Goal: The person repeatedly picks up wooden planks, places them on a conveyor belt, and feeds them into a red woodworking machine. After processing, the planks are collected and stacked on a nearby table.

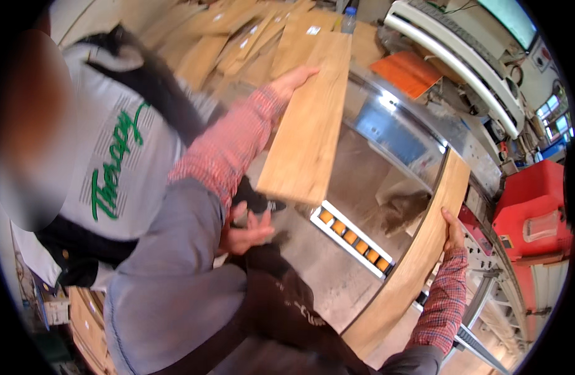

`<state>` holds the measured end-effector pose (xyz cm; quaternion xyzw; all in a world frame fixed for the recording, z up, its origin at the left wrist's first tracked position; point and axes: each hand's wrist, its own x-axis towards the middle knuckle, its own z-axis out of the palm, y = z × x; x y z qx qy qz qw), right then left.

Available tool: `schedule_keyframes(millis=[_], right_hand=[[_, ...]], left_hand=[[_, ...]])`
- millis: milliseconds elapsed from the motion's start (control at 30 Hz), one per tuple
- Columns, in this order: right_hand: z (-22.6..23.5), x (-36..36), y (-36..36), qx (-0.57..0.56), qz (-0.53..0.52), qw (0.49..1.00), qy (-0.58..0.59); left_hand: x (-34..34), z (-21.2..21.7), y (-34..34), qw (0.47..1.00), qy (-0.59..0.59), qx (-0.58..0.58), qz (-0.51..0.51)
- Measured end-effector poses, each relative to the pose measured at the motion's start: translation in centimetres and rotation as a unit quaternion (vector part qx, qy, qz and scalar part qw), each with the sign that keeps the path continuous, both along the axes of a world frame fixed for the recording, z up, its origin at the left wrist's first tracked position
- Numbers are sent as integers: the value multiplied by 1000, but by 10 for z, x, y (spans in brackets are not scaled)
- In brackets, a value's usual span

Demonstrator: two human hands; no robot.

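My left arm reaches away from me, its hand (pixel 292 82) gripping the left edge of a light wooden plank (pixel 309 119) near the plank's far end. That plank is tilted, its near end hanging above the floor. On the right, a second long wooden plank (pixel 419 256) runs from the machine toward me. My right hand (pixel 453 232) holds its outer edge, thumb on the top face and fingers hidden beneath. Between the planks lies a white frame with a row of orange-yellow rollers (pixel 353 239). Another person's open hand (pixel 247 232) is beside my left sleeve.
Close on my left stands a person in a white shirt (pixel 122 156). Many loose planks (pixel 244 44) lie at the back with a clear bottle (pixel 349 22). A metal machine with a shiny plate (pixel 394 128) is ahead; red bins (pixel 528 209) stand at the right.
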<state>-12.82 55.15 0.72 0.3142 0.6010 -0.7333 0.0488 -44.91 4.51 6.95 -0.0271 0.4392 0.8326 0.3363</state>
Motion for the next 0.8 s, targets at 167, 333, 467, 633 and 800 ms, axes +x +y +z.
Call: schedule_keyframes(millis=[167,333,467,633,800], right_hand=[[-4,0,0,0,-13,1000,21],[0,-7,-12,-8,-15,1000,13],[2,10,-5,22,-67,998,7],[10,5,-14,30,-62,998,0],[7,14,-7,67,-106,991,-45]], left_hand=[[-19,33,-39,988,110,-84,74],[-106,28,-151,798,362,-438,202],[-129,55,-162,829,234,-482,160],[-203,23,-216,758,268,-573,159],[-256,-28,-201,763,268,-571,143]])
